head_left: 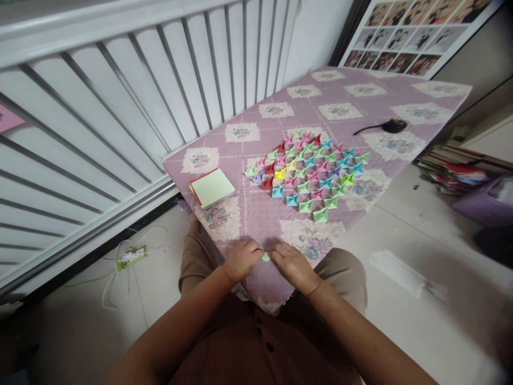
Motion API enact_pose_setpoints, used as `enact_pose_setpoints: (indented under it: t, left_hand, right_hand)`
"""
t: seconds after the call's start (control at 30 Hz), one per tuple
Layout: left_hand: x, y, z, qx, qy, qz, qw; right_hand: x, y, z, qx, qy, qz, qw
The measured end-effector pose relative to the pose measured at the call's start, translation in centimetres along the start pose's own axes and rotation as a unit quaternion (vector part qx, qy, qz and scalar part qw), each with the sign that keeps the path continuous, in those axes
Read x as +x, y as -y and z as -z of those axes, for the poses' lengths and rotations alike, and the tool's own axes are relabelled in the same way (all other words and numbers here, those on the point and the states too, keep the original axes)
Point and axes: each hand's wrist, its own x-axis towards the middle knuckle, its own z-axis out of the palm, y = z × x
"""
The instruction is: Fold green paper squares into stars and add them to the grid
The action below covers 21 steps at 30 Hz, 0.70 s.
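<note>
A small piece of light green folded paper [266,257] sits between my two hands at the near corner of the table. My left hand [243,259] pinches its left side, fingers closed. From the right, my right hand [292,264] grips the other side, its fingers bent over the paper. Most of the paper is hidden by my fingers. Beyond the hands, rows of folded paper pieces [303,187] in green, pink, blue, red and yellow stand on the tablecloth. To the left lies a stack of square paper sheets [213,187], pale green on top.
The table wears a purple floral tablecloth [256,211]. A black object with a thin tail [394,125] lies at the far right. White radiator [168,75] runs along the left side. On the floor are a power strip [132,258] with cables and a pile of books [444,174].
</note>
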Motion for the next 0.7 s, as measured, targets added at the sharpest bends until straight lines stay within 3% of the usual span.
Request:
enact_pose_setpoints:
  t: [0.17, 0.4, 0.7]
  left_hand:
    - [-0.1, 0.0, 0.0, -0.01, 0.023, 0.014, 1.0]
    - [-0.5, 0.0, 0.0, 0.025, 0.003, -0.021, 0.999]
    - [-1.3, -0.1, 0.4, 0.04, 0.023, -0.042, 0.998]
  right_hand:
    - [-0.2, 0.0, -0.1, 0.009, -0.003, 0.005, 1.0]
    - [-0.6, -0.1, -0.2, 0.015, 0.007, 0.016, 1.0]
    - [-1.0, 0.1, -0.3, 0.061, -0.031, -0.013, 0.998]
